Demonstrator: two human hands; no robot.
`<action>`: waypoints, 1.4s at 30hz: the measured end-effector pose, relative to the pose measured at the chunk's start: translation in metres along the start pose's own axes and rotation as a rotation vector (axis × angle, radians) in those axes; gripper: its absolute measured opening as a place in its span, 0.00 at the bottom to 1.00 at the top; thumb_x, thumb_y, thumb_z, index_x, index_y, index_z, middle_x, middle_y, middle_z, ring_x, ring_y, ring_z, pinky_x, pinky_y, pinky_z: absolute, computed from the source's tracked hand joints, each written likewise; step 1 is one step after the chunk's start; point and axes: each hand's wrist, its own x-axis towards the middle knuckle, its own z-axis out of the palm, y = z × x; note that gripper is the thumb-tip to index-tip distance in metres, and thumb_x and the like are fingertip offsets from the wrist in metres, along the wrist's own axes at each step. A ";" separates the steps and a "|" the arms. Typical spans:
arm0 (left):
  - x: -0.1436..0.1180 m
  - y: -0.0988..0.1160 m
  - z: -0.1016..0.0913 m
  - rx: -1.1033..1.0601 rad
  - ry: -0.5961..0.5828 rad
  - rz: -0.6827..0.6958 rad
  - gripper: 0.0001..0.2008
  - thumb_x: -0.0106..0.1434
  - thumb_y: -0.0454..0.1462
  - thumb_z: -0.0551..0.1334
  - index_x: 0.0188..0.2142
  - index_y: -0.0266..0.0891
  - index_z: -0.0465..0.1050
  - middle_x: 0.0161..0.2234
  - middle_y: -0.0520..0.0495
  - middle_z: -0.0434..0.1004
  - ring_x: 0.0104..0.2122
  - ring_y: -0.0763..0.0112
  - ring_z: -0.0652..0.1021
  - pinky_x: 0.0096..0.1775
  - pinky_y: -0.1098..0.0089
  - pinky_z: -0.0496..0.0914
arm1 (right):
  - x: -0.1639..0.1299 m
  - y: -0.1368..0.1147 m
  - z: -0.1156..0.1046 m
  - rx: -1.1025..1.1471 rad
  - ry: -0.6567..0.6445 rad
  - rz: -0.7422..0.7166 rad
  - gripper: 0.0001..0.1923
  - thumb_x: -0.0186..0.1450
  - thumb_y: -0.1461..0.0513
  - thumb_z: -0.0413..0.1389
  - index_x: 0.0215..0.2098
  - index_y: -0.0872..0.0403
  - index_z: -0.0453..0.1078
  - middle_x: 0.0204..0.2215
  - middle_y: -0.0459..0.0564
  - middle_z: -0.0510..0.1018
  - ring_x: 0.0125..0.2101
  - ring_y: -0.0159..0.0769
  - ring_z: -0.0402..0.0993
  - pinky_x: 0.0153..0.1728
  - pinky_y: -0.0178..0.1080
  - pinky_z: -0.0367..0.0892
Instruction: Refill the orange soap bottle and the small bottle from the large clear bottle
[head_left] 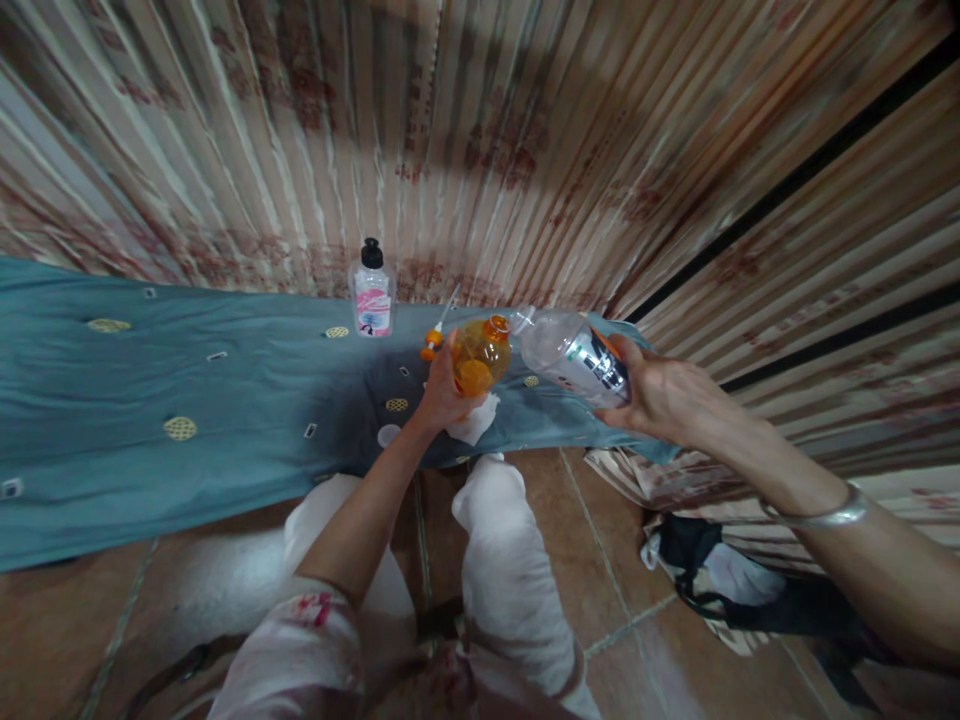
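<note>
Head view: three bottles. Left hand [444,388] grips one orange bottle [482,352]; right hand [660,395] grips one tilted clear bottle [559,348], mouths close together over the teal cloth [255,380]. One black-capped bottle [373,302] upright, one orange pump [433,341], one tissue [476,422]. Pleated curtain [337,150] behind, brown tiled floor [607,540].

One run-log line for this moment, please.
left hand: holds orange bottle | right hand: holds clear bottle, tilted, neck near orange bottle's mouth | on blue-green cloth: orange pump, black-capped bottle
</note>
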 end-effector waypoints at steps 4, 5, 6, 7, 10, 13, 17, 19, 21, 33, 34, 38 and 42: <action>0.000 -0.001 0.000 -0.019 0.001 -0.007 0.61 0.49 0.38 0.79 0.78 0.39 0.53 0.75 0.27 0.67 0.76 0.36 0.69 0.78 0.37 0.59 | 0.000 0.000 -0.001 -0.012 -0.003 0.014 0.40 0.70 0.52 0.61 0.72 0.64 0.58 0.45 0.65 0.88 0.45 0.60 0.87 0.33 0.42 0.63; 0.000 -0.001 0.000 -0.018 -0.001 -0.009 0.61 0.49 0.38 0.79 0.78 0.38 0.53 0.75 0.28 0.67 0.76 0.35 0.69 0.79 0.37 0.59 | 0.000 0.000 -0.001 -0.014 -0.006 0.017 0.40 0.70 0.52 0.62 0.72 0.64 0.58 0.44 0.64 0.88 0.45 0.59 0.87 0.33 0.42 0.63; 0.000 -0.001 0.000 -0.014 -0.003 -0.010 0.61 0.49 0.38 0.79 0.78 0.38 0.54 0.75 0.28 0.67 0.76 0.34 0.69 0.79 0.38 0.59 | 0.000 -0.001 -0.001 -0.015 -0.011 0.017 0.40 0.70 0.52 0.62 0.72 0.64 0.58 0.44 0.64 0.88 0.45 0.59 0.87 0.34 0.42 0.63; 0.000 0.000 -0.001 -0.008 -0.005 -0.010 0.61 0.49 0.37 0.79 0.78 0.38 0.54 0.75 0.28 0.68 0.76 0.34 0.68 0.79 0.40 0.59 | 0.000 -0.001 -0.002 -0.018 -0.016 0.017 0.40 0.70 0.52 0.62 0.72 0.64 0.59 0.44 0.64 0.88 0.45 0.59 0.87 0.34 0.42 0.63; -0.001 0.001 -0.001 0.008 -0.009 -0.009 0.60 0.50 0.37 0.78 0.78 0.36 0.52 0.75 0.27 0.67 0.76 0.34 0.69 0.78 0.42 0.61 | 0.000 -0.002 -0.003 -0.029 -0.030 0.020 0.39 0.71 0.51 0.62 0.72 0.64 0.59 0.44 0.65 0.87 0.45 0.60 0.87 0.33 0.42 0.62; 0.000 0.001 -0.001 0.014 -0.013 0.006 0.60 0.51 0.38 0.77 0.78 0.38 0.51 0.76 0.26 0.67 0.76 0.36 0.70 0.77 0.41 0.62 | 0.000 -0.003 -0.005 -0.032 -0.042 0.028 0.40 0.71 0.52 0.62 0.72 0.65 0.58 0.43 0.65 0.87 0.44 0.60 0.87 0.32 0.42 0.60; 0.001 -0.003 -0.001 0.025 -0.011 0.018 0.61 0.49 0.39 0.79 0.78 0.39 0.52 0.75 0.25 0.67 0.75 0.35 0.71 0.76 0.37 0.62 | 0.000 -0.003 -0.005 -0.037 -0.032 0.014 0.40 0.71 0.51 0.62 0.71 0.66 0.59 0.41 0.65 0.87 0.43 0.60 0.87 0.31 0.41 0.59; 0.001 -0.003 -0.001 0.019 -0.008 0.009 0.61 0.49 0.40 0.79 0.78 0.39 0.53 0.75 0.26 0.68 0.75 0.35 0.71 0.76 0.36 0.63 | 0.000 -0.002 -0.003 -0.043 -0.014 0.010 0.40 0.70 0.51 0.62 0.72 0.66 0.59 0.40 0.65 0.87 0.42 0.60 0.87 0.32 0.42 0.60; 0.000 -0.003 -0.001 0.006 -0.006 0.000 0.61 0.50 0.40 0.80 0.78 0.41 0.53 0.75 0.28 0.68 0.75 0.36 0.71 0.76 0.38 0.63 | 0.000 -0.002 -0.002 -0.049 0.000 0.012 0.40 0.70 0.52 0.62 0.72 0.65 0.59 0.39 0.64 0.87 0.41 0.60 0.86 0.31 0.42 0.60; 0.000 0.001 -0.002 -0.010 -0.011 -0.013 0.60 0.49 0.39 0.78 0.78 0.40 0.53 0.75 0.26 0.67 0.76 0.36 0.70 0.76 0.38 0.63 | -0.001 -0.003 -0.004 -0.038 -0.024 0.019 0.40 0.71 0.51 0.63 0.72 0.66 0.59 0.40 0.63 0.87 0.41 0.60 0.86 0.32 0.41 0.60; 0.000 0.001 -0.002 -0.010 -0.010 -0.017 0.60 0.49 0.39 0.78 0.78 0.41 0.54 0.76 0.27 0.67 0.76 0.36 0.70 0.77 0.39 0.63 | -0.001 -0.003 -0.004 -0.041 -0.026 0.019 0.40 0.71 0.51 0.63 0.72 0.66 0.59 0.40 0.63 0.87 0.42 0.60 0.87 0.32 0.41 0.60; 0.000 0.002 -0.001 0.002 -0.005 -0.021 0.59 0.49 0.37 0.78 0.77 0.40 0.55 0.76 0.28 0.67 0.76 0.35 0.69 0.78 0.40 0.62 | -0.001 -0.003 -0.004 -0.048 -0.019 0.023 0.43 0.70 0.51 0.63 0.74 0.67 0.57 0.40 0.63 0.87 0.41 0.60 0.86 0.32 0.41 0.60; 0.000 0.002 -0.001 0.001 0.002 -0.010 0.59 0.49 0.38 0.78 0.77 0.38 0.56 0.75 0.27 0.67 0.76 0.34 0.69 0.78 0.39 0.61 | -0.001 -0.002 -0.004 -0.049 -0.023 0.016 0.43 0.70 0.51 0.63 0.74 0.67 0.57 0.39 0.63 0.87 0.41 0.60 0.86 0.31 0.41 0.59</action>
